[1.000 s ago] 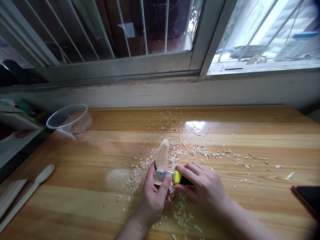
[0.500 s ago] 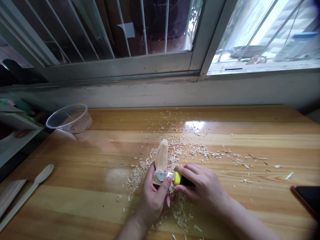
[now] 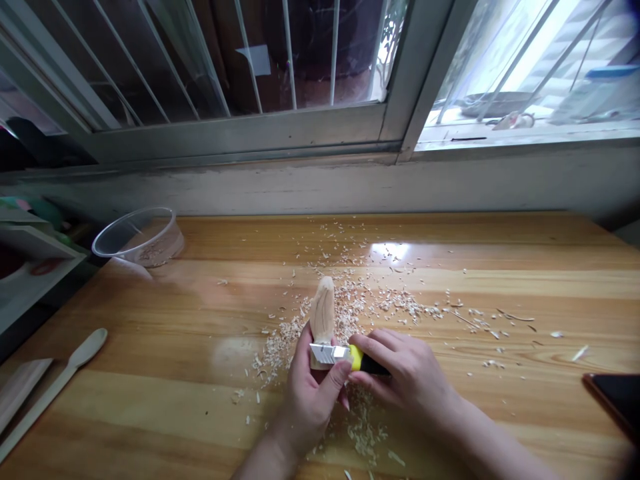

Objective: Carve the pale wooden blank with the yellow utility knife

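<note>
A pale carved piece of wood (image 3: 323, 310) stands nearly upright, its rounded tip pointing away from me. My left hand (image 3: 313, 393) is wrapped round its lower part, with the thumb against the metal of a utility knife. That knife (image 3: 356, 357) has a yellow and black handle, held in my right hand (image 3: 407, 370). Its blade lies across the wood near the base. Wood shavings (image 3: 350, 307) are scattered on the table around and beyond both hands. The lowest end of the wood is partly hidden by my left hand and the blade.
On the wooden table (image 3: 165, 340), a wooden spoon (image 3: 75, 363) and a flat wood piece (image 3: 23, 387) lie at the left. A clear plastic tub (image 3: 155, 243) sits at the back left. A dark phone-like object (image 3: 617, 397) is at the right edge. A barred window stands behind.
The knife blade has turned slightly and now shows more of its flat side. My left thumb has shifted a little to the right. The wood's tip has moved slightly left.
</note>
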